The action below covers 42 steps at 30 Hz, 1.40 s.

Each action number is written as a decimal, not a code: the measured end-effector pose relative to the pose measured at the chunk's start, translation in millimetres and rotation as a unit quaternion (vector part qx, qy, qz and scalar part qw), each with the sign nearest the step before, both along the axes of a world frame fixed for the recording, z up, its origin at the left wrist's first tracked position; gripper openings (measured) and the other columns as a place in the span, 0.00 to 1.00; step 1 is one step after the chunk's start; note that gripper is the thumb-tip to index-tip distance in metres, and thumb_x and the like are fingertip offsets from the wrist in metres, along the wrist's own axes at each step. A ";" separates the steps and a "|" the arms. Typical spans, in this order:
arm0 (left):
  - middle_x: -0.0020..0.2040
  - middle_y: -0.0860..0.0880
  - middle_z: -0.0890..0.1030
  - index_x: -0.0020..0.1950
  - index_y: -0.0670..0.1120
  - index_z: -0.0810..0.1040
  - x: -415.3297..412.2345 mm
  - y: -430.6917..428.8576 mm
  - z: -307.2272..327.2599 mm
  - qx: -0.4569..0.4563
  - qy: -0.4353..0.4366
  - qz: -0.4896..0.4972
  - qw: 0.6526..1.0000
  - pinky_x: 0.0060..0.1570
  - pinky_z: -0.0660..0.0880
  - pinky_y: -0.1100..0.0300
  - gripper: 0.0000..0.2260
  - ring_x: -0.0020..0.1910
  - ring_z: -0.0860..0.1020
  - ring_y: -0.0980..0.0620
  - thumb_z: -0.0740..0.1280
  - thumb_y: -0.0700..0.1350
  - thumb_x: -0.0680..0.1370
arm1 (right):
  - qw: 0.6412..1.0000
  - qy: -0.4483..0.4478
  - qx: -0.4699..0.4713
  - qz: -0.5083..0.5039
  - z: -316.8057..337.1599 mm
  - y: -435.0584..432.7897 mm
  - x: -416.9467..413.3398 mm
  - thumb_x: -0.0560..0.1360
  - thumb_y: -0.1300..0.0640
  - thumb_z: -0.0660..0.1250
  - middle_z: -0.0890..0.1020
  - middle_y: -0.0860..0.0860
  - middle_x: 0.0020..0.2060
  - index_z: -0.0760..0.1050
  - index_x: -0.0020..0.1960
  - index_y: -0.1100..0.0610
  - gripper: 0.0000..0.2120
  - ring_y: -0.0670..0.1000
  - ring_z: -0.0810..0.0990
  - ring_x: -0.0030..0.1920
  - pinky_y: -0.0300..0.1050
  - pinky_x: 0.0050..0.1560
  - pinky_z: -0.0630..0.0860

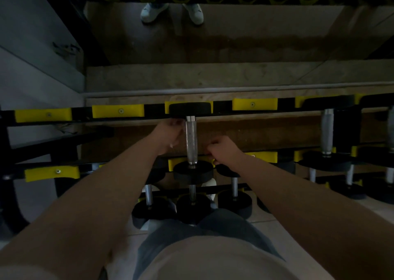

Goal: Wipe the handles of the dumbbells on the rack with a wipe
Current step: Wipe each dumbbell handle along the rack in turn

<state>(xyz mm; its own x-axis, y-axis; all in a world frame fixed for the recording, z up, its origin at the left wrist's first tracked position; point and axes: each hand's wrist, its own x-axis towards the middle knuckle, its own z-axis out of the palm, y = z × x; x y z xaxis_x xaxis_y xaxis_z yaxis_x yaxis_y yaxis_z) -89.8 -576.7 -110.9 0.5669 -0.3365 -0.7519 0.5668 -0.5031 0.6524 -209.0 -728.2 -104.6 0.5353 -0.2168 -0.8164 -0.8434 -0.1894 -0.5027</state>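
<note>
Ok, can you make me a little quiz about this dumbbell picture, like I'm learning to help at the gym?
1. True or false: the left hand and the right hand are on opposite sides of the silver handle.
2. What colour are the rack's cradles? A red, B yellow, C blue.
3. Fill in: the round weight at the far end of that handle is ____.
Key: 1 true; 2 B; 3 black.
</note>
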 end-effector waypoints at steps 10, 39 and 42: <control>0.46 0.49 0.79 0.56 0.46 0.77 -17.3 13.5 -7.7 0.107 -0.078 -0.399 0.908 0.43 0.72 0.62 0.07 0.41 0.74 0.57 0.62 0.39 0.82 | 0.999 0.010 0.007 -0.032 -1.1 -2.6 -5.0 0.80 0.61 0.62 0.84 0.60 0.47 0.77 0.42 0.48 0.12 0.55 0.80 0.42 0.51 0.45 0.81; 0.39 0.54 0.80 0.38 0.51 0.80 -53.4 26.2 -0.8 0.073 -0.120 -0.049 0.989 0.38 0.71 0.61 0.08 0.38 0.76 0.58 0.77 0.48 0.72 | 1.000 0.006 0.005 -0.013 -3.1 7.2 -4.2 0.80 0.62 0.61 0.82 0.56 0.42 0.77 0.44 0.53 0.09 0.51 0.80 0.38 0.44 0.38 0.77; 0.38 0.57 0.78 0.38 0.51 0.79 -62.7 30.1 6.7 0.136 -0.167 -0.252 0.943 0.38 0.69 0.65 0.08 0.40 0.75 0.59 0.77 0.49 0.72 | 1.000 0.006 0.000 -0.005 -3.8 11.2 -7.5 0.78 0.62 0.62 0.84 0.59 0.43 0.80 0.43 0.55 0.09 0.55 0.82 0.42 0.48 0.43 0.78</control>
<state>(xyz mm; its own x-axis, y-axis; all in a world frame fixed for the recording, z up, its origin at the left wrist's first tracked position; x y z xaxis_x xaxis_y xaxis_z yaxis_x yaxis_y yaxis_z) -152.5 -546.6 -104.2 0.6074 -0.4477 -0.6563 -0.0043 -0.8280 0.5608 -216.5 -717.0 -108.4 0.5238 -0.2224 -0.8223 -0.8509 -0.1822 -0.4928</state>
